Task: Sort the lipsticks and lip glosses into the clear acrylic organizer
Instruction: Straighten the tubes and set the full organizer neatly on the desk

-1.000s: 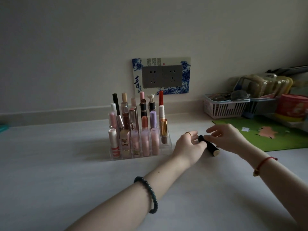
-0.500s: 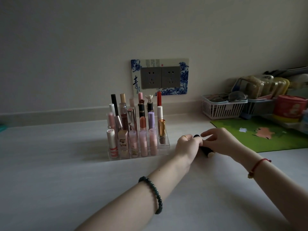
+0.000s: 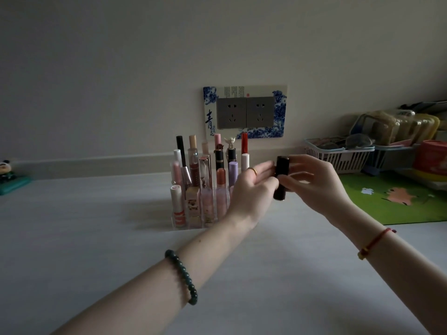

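Black lipstick tube [image 3: 281, 177] upright in the air just right of the clear acrylic organizer [image 3: 180, 224], pinched by right hand [image 3: 316, 182] fingers, left hand [image 3: 251, 192] fingers nearly straight against its side. Organizer packed with standing lipsticks and glosses [image 3: 193, 180]. Seems nearly finished: only this tube left to slot in, no other loose ones visible on the surface [image 3: 96, 238].
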{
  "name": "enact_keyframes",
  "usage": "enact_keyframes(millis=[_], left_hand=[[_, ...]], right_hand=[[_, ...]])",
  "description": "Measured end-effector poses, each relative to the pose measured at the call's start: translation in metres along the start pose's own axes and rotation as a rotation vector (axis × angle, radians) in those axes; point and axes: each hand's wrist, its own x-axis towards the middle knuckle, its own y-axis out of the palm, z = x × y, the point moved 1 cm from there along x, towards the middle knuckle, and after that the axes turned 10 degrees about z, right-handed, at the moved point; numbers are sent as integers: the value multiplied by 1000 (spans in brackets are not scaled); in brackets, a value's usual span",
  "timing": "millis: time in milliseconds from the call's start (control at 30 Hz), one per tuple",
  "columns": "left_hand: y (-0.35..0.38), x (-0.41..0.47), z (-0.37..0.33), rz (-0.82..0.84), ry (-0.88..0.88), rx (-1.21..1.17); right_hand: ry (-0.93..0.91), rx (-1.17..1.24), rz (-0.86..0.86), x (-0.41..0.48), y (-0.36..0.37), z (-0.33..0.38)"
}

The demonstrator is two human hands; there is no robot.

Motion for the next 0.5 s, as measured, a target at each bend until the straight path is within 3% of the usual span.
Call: enact_keyframes(millis=[500], left_hand=[[-50, -14, 0, 41, -23, 284]], right_hand=[[-36, -103, 120, 10, 45, 5]])
